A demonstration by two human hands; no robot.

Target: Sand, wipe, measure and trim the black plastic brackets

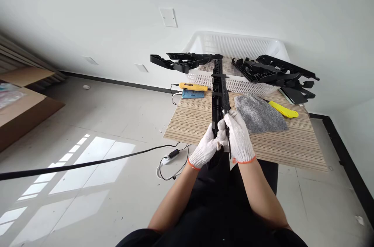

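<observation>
My left hand (203,149), in a white knit glove with an orange cuff, is closed around the lower part of a long black ribbed plastic part (216,104). The part stands away from me over the table, its far end near the basket. My gloved right hand (240,138) is closed on a black caliper (225,93), which lies along the right side of the part. Its jaws reach left across the part; whether they touch it I cannot tell. Both hands are close together at the table's front edge, and the gloves hide the fingertips.
A white plastic basket (242,38) stands against the wall, with black plastic parts (263,71) piled on its right and more black parts (181,62) at its left. On the wooden table (187,120) lie a grey cloth (260,114), a yellow-handled knife (283,110), a yellow tool (193,86) and a blue box (193,94).
</observation>
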